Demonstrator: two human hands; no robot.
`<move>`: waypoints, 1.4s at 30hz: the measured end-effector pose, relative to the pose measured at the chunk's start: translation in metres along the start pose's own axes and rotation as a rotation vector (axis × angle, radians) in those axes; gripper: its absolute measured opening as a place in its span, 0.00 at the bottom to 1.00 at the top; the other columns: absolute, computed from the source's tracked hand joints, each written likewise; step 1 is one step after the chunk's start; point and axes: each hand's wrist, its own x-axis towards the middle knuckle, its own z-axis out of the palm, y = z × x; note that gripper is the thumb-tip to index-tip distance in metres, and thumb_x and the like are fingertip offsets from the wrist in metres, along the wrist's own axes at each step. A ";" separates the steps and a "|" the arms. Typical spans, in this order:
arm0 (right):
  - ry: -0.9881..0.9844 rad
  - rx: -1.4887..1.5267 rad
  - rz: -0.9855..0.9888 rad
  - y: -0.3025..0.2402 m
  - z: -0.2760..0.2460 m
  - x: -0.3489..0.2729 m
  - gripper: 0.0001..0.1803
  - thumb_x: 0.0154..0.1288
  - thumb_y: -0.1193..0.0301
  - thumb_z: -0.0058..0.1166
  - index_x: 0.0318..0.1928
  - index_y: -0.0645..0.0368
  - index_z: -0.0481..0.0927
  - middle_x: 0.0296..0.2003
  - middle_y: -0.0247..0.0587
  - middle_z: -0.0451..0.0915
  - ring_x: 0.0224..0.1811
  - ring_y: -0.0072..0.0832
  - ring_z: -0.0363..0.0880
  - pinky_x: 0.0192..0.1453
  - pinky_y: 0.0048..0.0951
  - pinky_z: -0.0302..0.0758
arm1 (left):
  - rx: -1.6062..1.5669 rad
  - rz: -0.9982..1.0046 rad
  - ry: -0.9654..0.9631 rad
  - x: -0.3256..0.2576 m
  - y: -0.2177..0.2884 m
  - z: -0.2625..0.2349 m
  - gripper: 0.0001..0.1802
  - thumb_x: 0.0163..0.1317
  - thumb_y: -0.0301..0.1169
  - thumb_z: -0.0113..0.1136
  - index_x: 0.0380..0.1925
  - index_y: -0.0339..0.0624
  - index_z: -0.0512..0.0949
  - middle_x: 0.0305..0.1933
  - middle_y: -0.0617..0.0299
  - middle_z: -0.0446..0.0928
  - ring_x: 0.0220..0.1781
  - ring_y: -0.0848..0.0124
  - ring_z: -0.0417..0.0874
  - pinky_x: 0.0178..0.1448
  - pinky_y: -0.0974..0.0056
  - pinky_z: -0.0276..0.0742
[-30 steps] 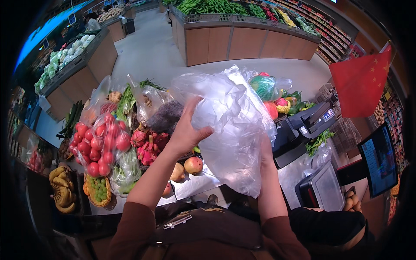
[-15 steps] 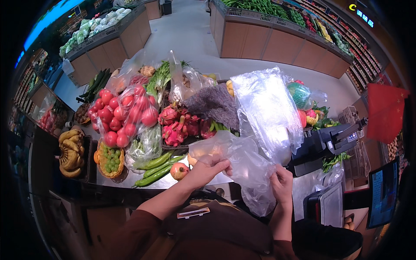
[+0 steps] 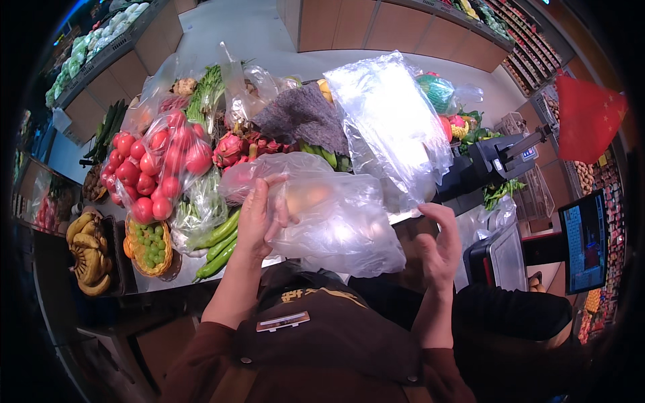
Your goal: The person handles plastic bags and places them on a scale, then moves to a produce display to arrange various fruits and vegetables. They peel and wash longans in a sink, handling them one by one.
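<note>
A clear plastic bag spreads out in front of me over the counter's near edge. My left hand is at the bag's left end and holds it, some of the fingers showing through the film. To the right, my right hand is off the bag with thumb and fingers apart and curved, holding nothing. A stack of flat clear bags lies beyond, shiny under the light. Left of the held bag are long green peppers and dragon fruit. A grey cloth lies behind it.
Bagged tomatoes, a basket of green grapes and bananas stand on the left. On the right are a black scale-like device, a metal tray, a screen and a red flag.
The bag has been spread wider and moved left with my left hand. My right hand has let go of it and opened. The view has shifted, so the counter sits further up and left.
</note>
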 end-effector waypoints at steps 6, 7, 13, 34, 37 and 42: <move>-0.392 0.395 0.523 0.041 0.080 -0.008 0.46 0.53 0.58 0.65 0.68 0.57 0.55 0.62 0.48 0.64 0.66 0.36 0.61 0.68 0.37 0.55 | -0.723 -0.062 -0.471 -0.001 -0.020 -0.053 0.30 0.71 0.54 0.23 0.63 0.53 0.63 0.17 0.57 0.72 0.05 0.75 0.61 0.34 0.60 0.80; -0.364 0.700 0.685 0.046 0.094 -0.010 0.46 0.54 0.58 0.64 0.69 0.57 0.55 0.62 0.48 0.64 0.66 0.34 0.61 0.68 0.36 0.55 | -0.764 -0.053 -0.541 -0.002 -0.022 -0.057 0.30 0.71 0.54 0.22 0.63 0.54 0.62 0.17 0.57 0.72 0.05 0.75 0.61 0.32 0.58 0.80; -0.754 0.507 0.410 0.026 0.134 0.001 0.13 0.59 0.72 0.58 0.44 0.63 0.78 0.40 0.34 0.78 0.46 0.25 0.73 0.51 0.27 0.68 | -0.807 0.003 -0.257 -0.036 -0.017 -0.082 0.27 0.72 0.52 0.25 0.63 0.58 0.63 0.17 0.60 0.74 0.07 0.75 0.65 0.25 0.55 0.79; -0.311 -0.027 -0.712 -0.021 0.032 -0.019 0.10 0.44 0.78 0.54 0.31 0.54 0.78 0.28 0.30 0.75 0.31 0.29 0.73 0.54 0.37 0.70 | -0.456 0.168 0.092 -0.139 0.050 -0.092 0.10 0.68 0.37 0.49 0.36 0.45 0.75 0.38 0.60 0.77 0.41 0.68 0.79 0.49 0.62 0.76; -0.351 -0.014 -0.683 -0.020 0.027 -0.030 0.12 0.43 0.79 0.54 0.32 0.54 0.78 0.28 0.30 0.74 0.31 0.28 0.73 0.54 0.38 0.70 | -0.516 0.279 0.077 -0.144 0.046 -0.080 0.10 0.67 0.37 0.49 0.33 0.43 0.74 0.42 0.59 0.77 0.41 0.70 0.78 0.49 0.64 0.76; -0.529 -0.074 -0.388 0.008 0.027 -0.038 0.12 0.48 0.82 0.52 0.36 0.57 0.77 0.24 0.35 0.70 0.30 0.30 0.74 0.57 0.37 0.66 | -0.667 0.484 -0.217 -0.155 0.047 -0.089 0.14 0.67 0.35 0.44 0.38 0.40 0.77 0.60 0.53 0.71 0.25 0.78 0.71 0.33 0.72 0.69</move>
